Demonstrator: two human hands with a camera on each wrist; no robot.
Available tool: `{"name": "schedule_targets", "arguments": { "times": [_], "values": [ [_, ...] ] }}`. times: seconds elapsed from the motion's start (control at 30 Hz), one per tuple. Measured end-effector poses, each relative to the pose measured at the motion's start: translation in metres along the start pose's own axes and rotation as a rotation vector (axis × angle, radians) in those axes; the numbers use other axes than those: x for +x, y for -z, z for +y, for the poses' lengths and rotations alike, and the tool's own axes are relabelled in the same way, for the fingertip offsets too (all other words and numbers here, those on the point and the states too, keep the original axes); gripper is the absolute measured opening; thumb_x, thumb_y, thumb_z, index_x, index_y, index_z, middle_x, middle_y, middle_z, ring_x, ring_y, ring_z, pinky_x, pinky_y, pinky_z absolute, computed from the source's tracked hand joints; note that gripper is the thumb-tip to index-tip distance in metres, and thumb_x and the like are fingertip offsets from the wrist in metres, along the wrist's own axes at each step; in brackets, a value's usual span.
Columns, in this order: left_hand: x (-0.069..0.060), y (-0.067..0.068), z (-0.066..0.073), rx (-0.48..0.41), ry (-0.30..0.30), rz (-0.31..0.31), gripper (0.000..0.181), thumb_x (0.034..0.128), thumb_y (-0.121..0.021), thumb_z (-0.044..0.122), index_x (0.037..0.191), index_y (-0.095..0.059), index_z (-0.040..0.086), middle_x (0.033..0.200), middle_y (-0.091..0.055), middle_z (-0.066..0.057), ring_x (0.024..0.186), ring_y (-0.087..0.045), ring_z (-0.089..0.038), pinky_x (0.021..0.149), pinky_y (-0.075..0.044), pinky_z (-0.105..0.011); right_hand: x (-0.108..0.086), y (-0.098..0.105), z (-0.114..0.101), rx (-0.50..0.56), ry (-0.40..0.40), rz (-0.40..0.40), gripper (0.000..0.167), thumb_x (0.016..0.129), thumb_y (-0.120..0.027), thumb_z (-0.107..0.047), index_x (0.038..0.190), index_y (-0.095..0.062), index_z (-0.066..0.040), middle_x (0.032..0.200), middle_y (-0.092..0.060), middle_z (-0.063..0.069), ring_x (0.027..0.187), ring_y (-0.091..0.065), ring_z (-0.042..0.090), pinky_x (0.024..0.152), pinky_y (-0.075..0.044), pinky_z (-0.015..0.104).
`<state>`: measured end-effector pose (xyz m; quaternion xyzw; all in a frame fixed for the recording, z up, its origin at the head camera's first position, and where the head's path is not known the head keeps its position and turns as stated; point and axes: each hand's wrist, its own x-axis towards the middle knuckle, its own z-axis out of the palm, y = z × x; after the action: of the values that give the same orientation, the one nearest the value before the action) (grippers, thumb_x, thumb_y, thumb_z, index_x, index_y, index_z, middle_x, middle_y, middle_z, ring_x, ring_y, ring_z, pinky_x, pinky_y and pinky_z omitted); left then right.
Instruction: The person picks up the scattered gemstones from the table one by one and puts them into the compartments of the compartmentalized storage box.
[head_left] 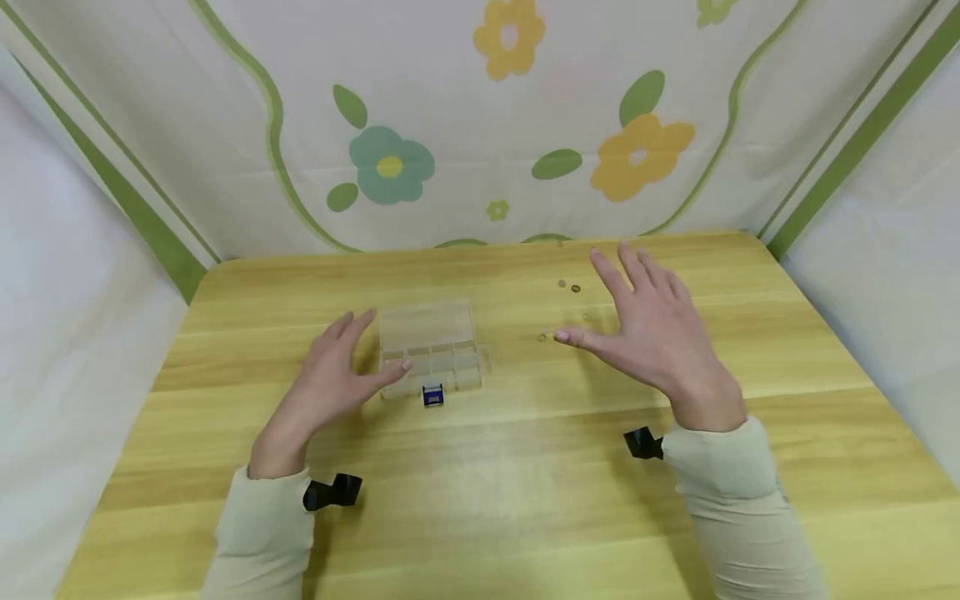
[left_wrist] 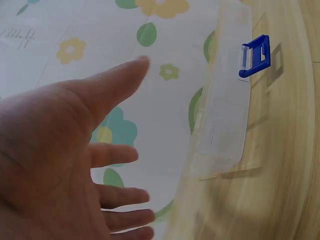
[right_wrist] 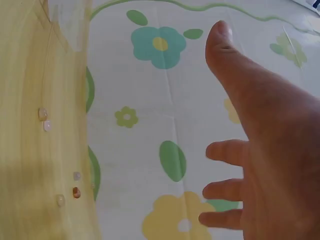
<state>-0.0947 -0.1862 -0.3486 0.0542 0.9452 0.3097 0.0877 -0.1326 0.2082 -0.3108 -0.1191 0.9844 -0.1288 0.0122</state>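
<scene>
A clear plastic compartment box sits on the table left of the middle, its transparent lid apparently tipped back. A blue latch is at the box's front, seen also in the left wrist view. My left hand hovers beside the box's left end, fingers spread and holding nothing; its thumb overlaps the box in the head view. My right hand, also spread and holding nothing, is above the right side of the table. Near it lie several small beads, including a dark reddish-brown bead and a clear amber-tinted bead.
The wooden table ends at the back against a white flower-patterned cloth. White cloth also hangs along both sides. Each sleeve carries a black wrist mount, the left mount and the right mount.
</scene>
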Motion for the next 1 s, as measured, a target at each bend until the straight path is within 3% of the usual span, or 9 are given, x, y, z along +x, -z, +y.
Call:
{"name": "schedule_targets", "arguments": {
  "times": [0.17,0.33,0.47,0.6,0.77,1.0],
  "values": [
    [-0.002,-0.006,-0.006,-0.043,0.006,-0.069,0.102,0.0931,-0.081,0.053,0.168,-0.033,0.003,0.170,-0.029,-0.034,0.156,-0.028,-0.057,0.123,-0.032,-0.076,0.005,-0.012,0.002,0.125,0.006,0.031,0.113,0.088,-0.064,-0.085,0.174,-0.017,-0.030,0.182,-0.014,0.011,0.163,-0.024,0.050,0.122,-0.029,0.076],
    [-0.001,-0.014,-0.012,-0.079,-0.004,-0.076,0.099,0.0904,-0.086,0.046,0.165,-0.038,0.003,0.165,-0.038,-0.034,0.151,-0.036,-0.056,0.120,-0.037,-0.075,0.010,-0.029,0.008,0.283,0.008,0.014,0.101,0.094,-0.068,-0.073,0.173,-0.023,-0.029,0.178,-0.027,0.009,0.159,-0.033,0.043,0.118,-0.039,0.074],
    [0.001,-0.020,-0.015,-0.096,-0.014,-0.067,0.094,0.0894,-0.088,0.042,0.163,-0.043,0.003,0.160,-0.045,-0.031,0.147,-0.042,-0.053,0.119,-0.040,-0.072,0.017,-0.047,0.015,0.426,0.050,0.036,0.085,0.099,-0.073,-0.057,0.168,-0.037,-0.023,0.160,-0.046,0.014,0.140,-0.052,0.040,0.110,-0.050,0.064],
    [0.003,-0.025,-0.016,-0.100,-0.011,-0.044,0.088,0.0892,-0.089,0.040,0.158,-0.049,0.002,0.154,-0.051,-0.029,0.138,-0.050,-0.047,0.116,-0.045,-0.067,0.025,-0.062,0.019,0.528,0.091,0.060,0.065,0.103,-0.073,-0.041,0.159,-0.051,-0.015,0.145,-0.056,0.018,0.122,-0.060,0.034,0.098,-0.055,0.051],
    [0.006,-0.030,-0.017,-0.117,-0.009,-0.011,0.080,0.0879,-0.090,0.036,0.152,-0.057,0.002,0.139,-0.059,-0.027,0.125,-0.056,-0.042,0.106,-0.051,-0.061,0.030,-0.078,0.019,0.575,0.070,0.042,0.049,0.108,-0.068,-0.032,0.150,-0.060,-0.009,0.136,-0.062,0.016,0.113,-0.062,0.028,0.091,-0.055,0.040],
    [0.009,-0.037,-0.016,-0.154,0.029,0.035,0.081,0.0853,-0.093,0.034,0.151,-0.057,0.002,0.128,-0.060,-0.022,0.112,-0.056,-0.035,0.096,-0.052,-0.049,0.038,-0.097,0.017,0.554,0.050,0.014,0.029,0.108,-0.067,-0.025,0.132,-0.073,-0.010,0.120,-0.067,0.008,0.105,-0.063,0.024,0.087,-0.052,0.037]
  ]
}}
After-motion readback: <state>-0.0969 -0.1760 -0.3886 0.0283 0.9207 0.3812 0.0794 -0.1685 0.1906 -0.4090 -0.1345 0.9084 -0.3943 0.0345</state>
